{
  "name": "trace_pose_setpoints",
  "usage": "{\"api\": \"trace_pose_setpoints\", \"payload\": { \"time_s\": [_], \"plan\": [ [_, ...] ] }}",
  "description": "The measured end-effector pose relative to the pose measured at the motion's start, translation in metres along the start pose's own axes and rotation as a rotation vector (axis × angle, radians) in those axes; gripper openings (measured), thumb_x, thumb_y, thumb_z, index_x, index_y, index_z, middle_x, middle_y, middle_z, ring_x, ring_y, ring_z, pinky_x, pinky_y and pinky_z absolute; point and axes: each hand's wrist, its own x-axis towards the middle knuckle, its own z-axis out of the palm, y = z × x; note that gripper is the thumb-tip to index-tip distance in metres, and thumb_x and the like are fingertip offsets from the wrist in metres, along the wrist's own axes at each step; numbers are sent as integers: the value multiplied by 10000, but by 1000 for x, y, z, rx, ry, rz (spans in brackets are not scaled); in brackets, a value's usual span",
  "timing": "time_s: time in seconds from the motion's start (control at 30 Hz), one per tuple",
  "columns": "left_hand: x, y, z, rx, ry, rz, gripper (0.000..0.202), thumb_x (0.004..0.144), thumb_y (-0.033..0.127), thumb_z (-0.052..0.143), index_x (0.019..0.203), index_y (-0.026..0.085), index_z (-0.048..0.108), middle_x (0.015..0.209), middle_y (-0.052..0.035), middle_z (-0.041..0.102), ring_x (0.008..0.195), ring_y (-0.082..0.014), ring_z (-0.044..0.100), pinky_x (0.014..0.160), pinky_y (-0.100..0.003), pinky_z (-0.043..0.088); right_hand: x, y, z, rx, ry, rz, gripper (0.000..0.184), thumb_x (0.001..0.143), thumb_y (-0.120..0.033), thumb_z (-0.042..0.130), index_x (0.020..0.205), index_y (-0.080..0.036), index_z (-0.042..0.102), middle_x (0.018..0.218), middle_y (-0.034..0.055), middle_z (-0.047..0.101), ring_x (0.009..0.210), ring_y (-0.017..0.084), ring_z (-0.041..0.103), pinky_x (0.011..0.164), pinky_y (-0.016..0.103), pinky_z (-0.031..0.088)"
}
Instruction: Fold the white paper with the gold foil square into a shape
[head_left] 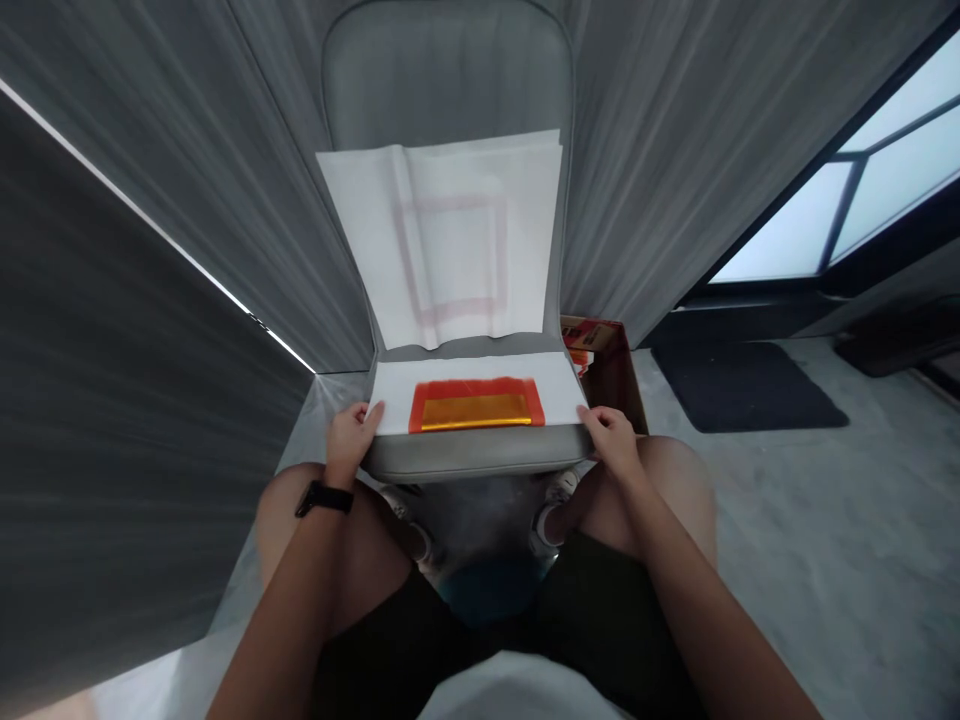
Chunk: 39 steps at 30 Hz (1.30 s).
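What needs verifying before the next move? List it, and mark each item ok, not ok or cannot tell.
1. Left grip at the near left corner of the lower paper: ok, touching.
2. Right grip at its near right corner: ok, touching.
3. Red-gold patch face up on the lower paper: ok.
4. Front rim of the chair uncovered: ok.
5. Upper paper smooth: not ok, a crease runs down it.
6. Fingers tucked beneath the lower paper: cannot tell, hidden from this view.
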Motion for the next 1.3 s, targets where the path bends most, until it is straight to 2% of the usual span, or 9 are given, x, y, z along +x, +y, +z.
{"api": "trace_pose_setpoints", "payload": {
  "time_s": [0.13,0.23,0.33,0.43,0.57,0.73,0.93,1.07,1.3],
  "plan": [
    [2,4,1,-87,-36,-13,478,870,648,499,664,228,596,593,2,566,639,-190,554,620,-298,371,3,-5,2,37,4,92,698,764,-890,450,611,-225,596,654,72,626,724,234,571,675,341,444],
    [-3,6,1,-257,-122,25,546,802,743,545,821,212,668,749,-24,684,747,-220,620,678,-305,443,3,-10,-1,50,20,148,721,743,-915,443,635,-220,599,640,62,622,659,211,536,624,329,402],
    [-11,5,2,-402,-171,88,584,728,735,654,962,201,679,936,-64,754,859,-241,662,763,-318,503,4,-14,-5,72,53,190,719,702,-927,497,648,-218,604,641,53,630,650,205,535,626,327,396],
    [-18,3,3,-402,-163,111,497,763,673,669,952,214,665,934,-60,757,878,-232,670,795,-314,519,5,-14,-6,118,95,168,694,717,-903,528,689,-215,620,641,36,632,647,200,537,642,328,404],
    [-24,-1,7,-375,-99,88,366,832,567,623,920,213,651,837,-25,724,798,-192,653,746,-282,502,6,-17,-4,128,99,136,647,736,-858,550,714,-217,626,630,25,620,638,197,533,637,333,403],
    [-30,-4,12,-220,56,-30,296,857,501,608,878,209,655,666,22,607,646,-168,566,636,-272,416,6,-22,-1,140,99,138,611,703,-824,603,721,-214,639,656,44,642,654,204,546,631,337,426],
    [-38,-5,18,-24,184,-40,265,881,457,550,850,221,666,699,-10,617,697,-208,574,689,-309,403,9,-20,5,161,115,155,579,674,-737,678,852,-187,702,662,43,653,647,213,570,649,347,462],
    [-42,-8,20,40,217,-87,256,894,443,557,831,223,674,727,-40,677,748,-239,618,732,-334,416,9,-19,7,99,100,177,563,693,-699,678,883,-173,734,684,50,666,662,221,587,690,362,469],
    [-45,-13,24,134,266,-34,232,932,399,551,858,226,686,795,-66,711,778,-263,635,763,-366,444,9,-24,10,54,114,172,541,698,-645,645,936,-172,757,696,48,661,679,228,577,707,367,451]
  ]
}}
